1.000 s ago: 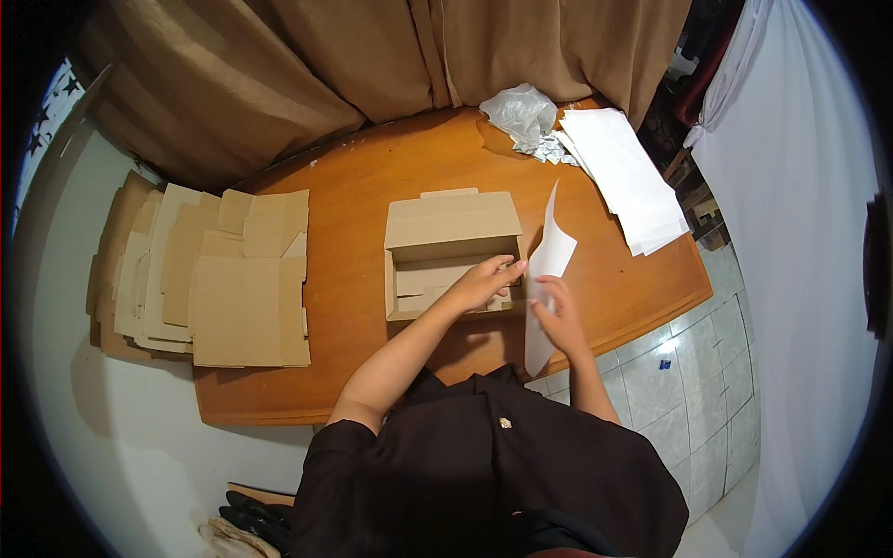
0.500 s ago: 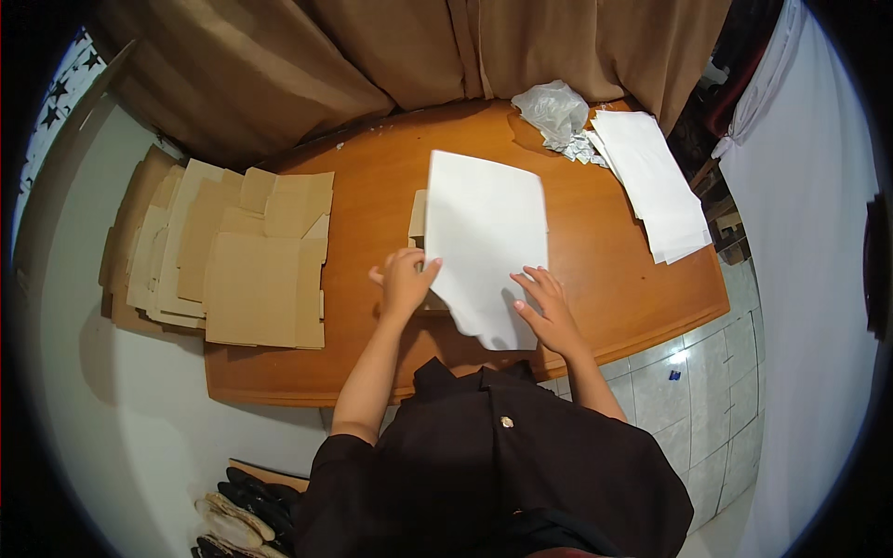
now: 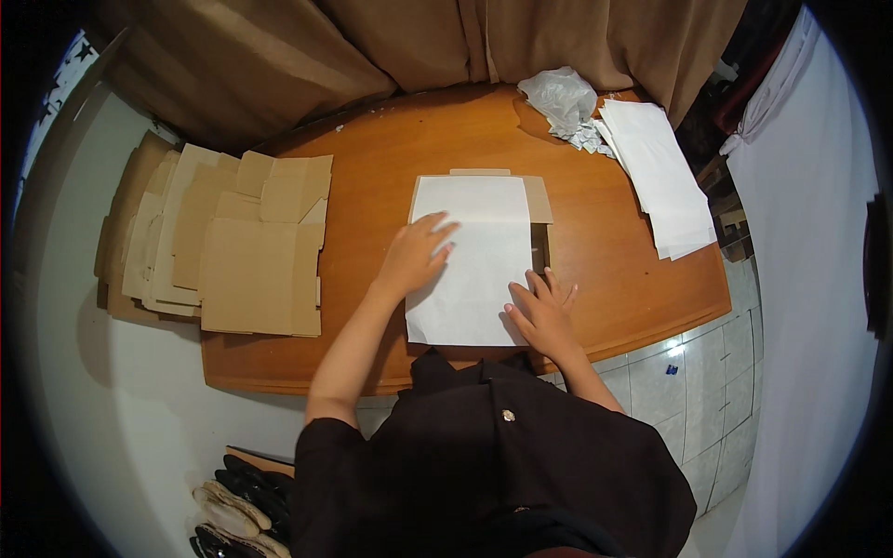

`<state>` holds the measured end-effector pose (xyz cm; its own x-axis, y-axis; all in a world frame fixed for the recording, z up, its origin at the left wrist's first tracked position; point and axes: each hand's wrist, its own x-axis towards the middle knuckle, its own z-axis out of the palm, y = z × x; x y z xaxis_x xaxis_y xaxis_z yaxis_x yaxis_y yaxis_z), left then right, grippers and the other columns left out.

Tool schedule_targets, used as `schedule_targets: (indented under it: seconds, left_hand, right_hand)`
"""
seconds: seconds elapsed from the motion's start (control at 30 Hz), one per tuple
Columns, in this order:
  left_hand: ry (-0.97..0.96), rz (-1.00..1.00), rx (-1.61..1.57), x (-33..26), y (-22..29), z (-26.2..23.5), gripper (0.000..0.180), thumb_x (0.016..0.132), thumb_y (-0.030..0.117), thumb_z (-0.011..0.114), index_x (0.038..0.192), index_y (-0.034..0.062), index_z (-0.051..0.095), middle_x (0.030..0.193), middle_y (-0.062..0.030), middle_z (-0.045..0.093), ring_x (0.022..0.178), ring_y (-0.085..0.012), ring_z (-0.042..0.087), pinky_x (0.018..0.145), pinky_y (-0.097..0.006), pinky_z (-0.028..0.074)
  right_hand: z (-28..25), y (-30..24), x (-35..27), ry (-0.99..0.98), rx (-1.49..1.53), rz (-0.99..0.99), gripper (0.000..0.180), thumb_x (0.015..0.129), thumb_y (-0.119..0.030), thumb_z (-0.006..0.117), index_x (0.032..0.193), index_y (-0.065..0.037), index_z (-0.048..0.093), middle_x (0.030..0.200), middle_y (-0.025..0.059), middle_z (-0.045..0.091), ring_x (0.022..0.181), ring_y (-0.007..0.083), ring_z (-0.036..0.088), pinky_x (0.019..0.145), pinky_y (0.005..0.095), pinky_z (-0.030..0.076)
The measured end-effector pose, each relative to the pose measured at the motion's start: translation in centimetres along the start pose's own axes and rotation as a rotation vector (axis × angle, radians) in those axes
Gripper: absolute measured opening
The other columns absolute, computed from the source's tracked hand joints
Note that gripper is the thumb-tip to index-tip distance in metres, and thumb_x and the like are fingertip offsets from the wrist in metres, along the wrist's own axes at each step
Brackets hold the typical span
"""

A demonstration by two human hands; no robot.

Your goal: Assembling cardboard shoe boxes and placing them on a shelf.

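A white sheet of paper (image 3: 476, 293) lies over a brown cardboard box (image 3: 539, 200) at the middle of the table's near side. The box's flap shows beyond the sheet at the top and right, with a dark gap into the box on the right. My left hand (image 3: 417, 253) rests on the sheet's left part, fingers spread. At the lower right edge of the sheet is my right hand (image 3: 547, 318), its fingers apart on or just above the paper and the box edge. Neither hand grips anything.
Flattened cardboard boxes (image 3: 260, 270) are piled on the left of the wooden table (image 3: 595, 223). A stack of white paper (image 3: 659, 177) lies at the far right, beside a crumpled plastic bag (image 3: 560, 98). A brown curtain (image 3: 391, 46) hangs behind; shoes (image 3: 237, 511) sit low on the left.
The paper has come down from a raised, tilted hold to lie flat over the box. My left hand has moved from its left edge onto its face; my right stays by the right edge.
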<state>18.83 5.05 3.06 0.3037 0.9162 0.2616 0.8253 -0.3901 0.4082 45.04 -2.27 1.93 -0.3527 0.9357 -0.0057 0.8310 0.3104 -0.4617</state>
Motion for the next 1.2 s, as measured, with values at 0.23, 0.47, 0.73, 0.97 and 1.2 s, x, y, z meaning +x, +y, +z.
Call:
schedule_targets:
  seconds: [0.23,0.47,0.73,0.97,1.2]
  left_hand:
    - [-0.461,0.551,0.259,3.2,-0.4,3.7,0.047,0.094,0.039,0.034,0.138,0.023,0.034,0.145,-0.0106,0.029,0.134,-0.0274,0.027,0.108,-0.05,0.021]
    - [-0.554,0.705,0.066,3.5,-0.7,8.3,0.047,0.096,0.039,0.03,0.139,0.0212,0.033,0.145,-0.0106,0.028,0.134,-0.0281,0.027,0.109,-0.047,0.021]
    - [-0.784,0.598,0.126,3.8,-2.8,12.3,0.053,0.094,0.045,0.031,0.142,0.0214,0.027,0.146,-0.0162,0.022,0.135,-0.0328,0.023,0.11,-0.044,0.019]
    - [-1.007,0.413,-0.323,5.3,-1.4,11.2,0.054,0.095,0.034,0.035,0.142,0.0116,0.023,0.144,-0.023,0.023,0.131,-0.0365,0.028,0.109,-0.039,0.021]
    - [-1.216,0.275,-0.437,3.6,-1.4,12.8,0.049,0.097,0.033,0.031,0.141,0.0131,0.027,0.145,-0.0179,0.024,0.132,-0.0351,0.027,0.109,-0.038,0.019]
  right_hand:
    - [-0.8,0.7,0.2,0.019,0.044,0.033,0.041,0.087,-0.038,0.051,0.121,-0.015,0.053,0.134,0.0161,0.038,0.131,0.0389,0.022,0.096,0.0714,0.006]
    - [-2.8,3.9,2.5,0.144,0.128,0.217,0.043,0.088,-0.035,0.05,0.124,-0.011,0.05,0.135,0.0155,0.038,0.131,0.0371,0.023,0.1,0.0664,0.002]
    - [-3.8,8.7,9.6,0.292,0.094,0.299,0.041,0.086,-0.032,0.052,0.122,-0.012,0.051,0.134,0.0136,0.039,0.131,0.0354,0.025,0.101,0.0659,0.003]
    - [-3.0,16.9,20.5,0.231,-0.058,0.442,0.04,0.083,-0.028,0.054,0.119,-0.012,0.052,0.128,0.0104,0.047,0.127,0.0283,0.035,0.1,0.0674,0.012]
    - [-1.5,21.9,29.3,0.292,-0.252,0.441,0.051,0.083,-0.024,0.051,0.132,-0.014,0.04,0.136,0.0113,0.042,0.129,0.0288,0.034,0.101,0.0662,0.018]
